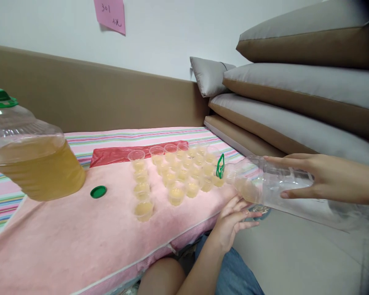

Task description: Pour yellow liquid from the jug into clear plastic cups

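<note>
A large clear plastic bottle (273, 192) is tilted nearly flat, its neck pointing left at the cups; a little pale yellow liquid lies near its shoulder. My right hand (307, 176) grips its body, thumb and fingers apart around the side. Beneath the shoulder, my left hand (232, 221) supports the bottle with its fingers loosely spread. A green ring handle (220, 166) hangs at the bottle's neck, over the right edge of the group. Several clear plastic cups (176, 194) of yellow liquid stand in rows on the pink cloth (80, 237). One column of cups (144, 209) stands apart on the left.
At the left stands a big jug (46, 168) of yellow liquid with a green lid. A green cap (98, 191) lies on the cloth. Behind the cups is a red plastic sheet (110, 155). Stacked cushions (295, 90) rise at the right, above the tiled floor (295, 250).
</note>
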Demonstrator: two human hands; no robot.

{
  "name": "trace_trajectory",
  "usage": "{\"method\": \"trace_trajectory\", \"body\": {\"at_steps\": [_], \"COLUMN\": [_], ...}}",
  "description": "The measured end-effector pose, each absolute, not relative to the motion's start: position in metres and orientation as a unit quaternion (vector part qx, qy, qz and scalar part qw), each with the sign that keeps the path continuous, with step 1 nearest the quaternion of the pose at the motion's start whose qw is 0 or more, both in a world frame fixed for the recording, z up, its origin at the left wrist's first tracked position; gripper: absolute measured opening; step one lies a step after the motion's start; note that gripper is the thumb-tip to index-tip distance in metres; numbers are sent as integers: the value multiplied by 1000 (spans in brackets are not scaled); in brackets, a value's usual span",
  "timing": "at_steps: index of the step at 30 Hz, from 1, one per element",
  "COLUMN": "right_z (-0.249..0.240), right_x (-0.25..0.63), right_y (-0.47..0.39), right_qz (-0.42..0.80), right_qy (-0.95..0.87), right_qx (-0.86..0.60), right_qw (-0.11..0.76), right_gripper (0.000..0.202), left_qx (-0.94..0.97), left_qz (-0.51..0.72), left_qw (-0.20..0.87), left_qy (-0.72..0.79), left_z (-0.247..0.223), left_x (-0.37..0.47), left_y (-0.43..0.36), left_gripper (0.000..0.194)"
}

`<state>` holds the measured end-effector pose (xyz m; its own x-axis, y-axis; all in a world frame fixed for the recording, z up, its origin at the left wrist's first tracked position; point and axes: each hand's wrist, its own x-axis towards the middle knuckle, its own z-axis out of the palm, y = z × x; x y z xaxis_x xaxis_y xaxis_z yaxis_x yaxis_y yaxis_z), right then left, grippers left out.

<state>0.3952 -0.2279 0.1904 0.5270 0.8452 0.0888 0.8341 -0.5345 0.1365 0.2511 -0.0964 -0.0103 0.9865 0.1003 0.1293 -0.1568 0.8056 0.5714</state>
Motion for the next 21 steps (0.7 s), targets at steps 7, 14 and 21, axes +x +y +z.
{"method": "trace_trajectory", "body": {"at_steps": [7,14,21], "right_z": [193,196,197], "right_x": [399,400,401], "right_y": [-226,-223,-223], "right_qz": [28,16,-3], "right_qy": [493,500,493], "right_qx": [864,859,861], "right_qw": [92,109,127], "right_gripper": [90,91,90], "left_qx": [297,288,282], "left_qz": [69,70,72], "left_qw": [951,953,955], "left_qy": [-52,-62,-56], "left_z": [-11,-10,-12], "left_x": [253,251,252], "left_y": [-96,-96,-96], "left_gripper": [55,53,51]}}
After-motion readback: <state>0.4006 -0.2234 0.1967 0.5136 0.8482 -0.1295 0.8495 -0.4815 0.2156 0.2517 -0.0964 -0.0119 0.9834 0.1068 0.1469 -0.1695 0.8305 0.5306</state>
